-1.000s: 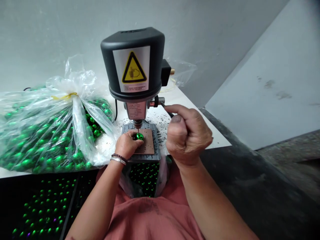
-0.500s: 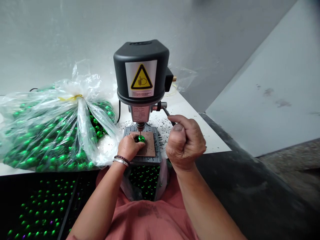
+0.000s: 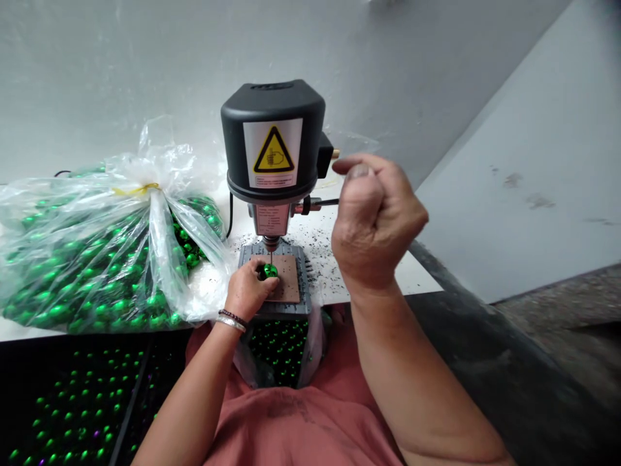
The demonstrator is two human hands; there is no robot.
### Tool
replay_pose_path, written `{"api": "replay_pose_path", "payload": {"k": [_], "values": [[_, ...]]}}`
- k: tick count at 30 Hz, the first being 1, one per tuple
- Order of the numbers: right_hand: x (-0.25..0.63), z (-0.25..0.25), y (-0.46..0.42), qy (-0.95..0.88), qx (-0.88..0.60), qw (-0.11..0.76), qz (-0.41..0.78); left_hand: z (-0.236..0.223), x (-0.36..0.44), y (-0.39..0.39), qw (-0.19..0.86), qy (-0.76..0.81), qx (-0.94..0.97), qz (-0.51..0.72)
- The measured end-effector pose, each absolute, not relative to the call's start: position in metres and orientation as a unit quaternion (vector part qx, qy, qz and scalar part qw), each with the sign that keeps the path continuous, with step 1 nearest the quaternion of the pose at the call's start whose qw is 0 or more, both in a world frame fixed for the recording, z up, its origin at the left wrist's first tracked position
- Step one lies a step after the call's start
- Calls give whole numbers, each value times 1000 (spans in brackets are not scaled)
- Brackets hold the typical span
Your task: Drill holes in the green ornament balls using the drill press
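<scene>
A small black bench drill press (image 3: pixel 273 139) with a yellow warning sticker stands on the white table (image 3: pixel 359 272). My left hand (image 3: pixel 248 289) pinches a shiny green bead (image 3: pixel 270 270) on the brown pad (image 3: pixel 286 288) of the drill's base, right under the bit. My right hand (image 3: pixel 376 220) is closed in a fist around the drill's feed lever (image 3: pixel 320 203), raised beside the motor housing. A bracelet sits on my left wrist.
A tied clear plastic bag (image 3: pixel 92 252) full of green beads lies left of the drill. Another open bag of green beads (image 3: pixel 279 349) hangs below the table edge at my lap. More beads fill a dark bin (image 3: pixel 72 408) at lower left. Dark shavings scatter round the base.
My right hand has risen with the lever from beside the base to level with the motor housing. The left hand stays on the bead.
</scene>
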State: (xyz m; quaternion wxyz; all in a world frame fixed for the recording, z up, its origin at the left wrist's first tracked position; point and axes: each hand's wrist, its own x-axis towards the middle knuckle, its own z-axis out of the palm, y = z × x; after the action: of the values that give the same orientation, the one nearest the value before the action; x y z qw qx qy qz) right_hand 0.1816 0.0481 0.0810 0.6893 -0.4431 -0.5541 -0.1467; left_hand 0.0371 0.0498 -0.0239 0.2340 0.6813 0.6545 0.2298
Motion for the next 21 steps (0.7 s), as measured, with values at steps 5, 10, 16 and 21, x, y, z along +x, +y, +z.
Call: {"api": "replay_pose_path", "payload": {"k": [5,10,16,21], "values": [[178,92,49,-543,-438,707,-114,-12,24,22,270,617,706,219],[177,87,47,-537,-449,704,-120,-5,12,5,334,557,751,121],[178,86,48,-550,-463,682,-136,-12,14,16,499,587,561,304],[179,86,47,-550,-465,685,-111,-4,19,28,733,481,187,443]]}}
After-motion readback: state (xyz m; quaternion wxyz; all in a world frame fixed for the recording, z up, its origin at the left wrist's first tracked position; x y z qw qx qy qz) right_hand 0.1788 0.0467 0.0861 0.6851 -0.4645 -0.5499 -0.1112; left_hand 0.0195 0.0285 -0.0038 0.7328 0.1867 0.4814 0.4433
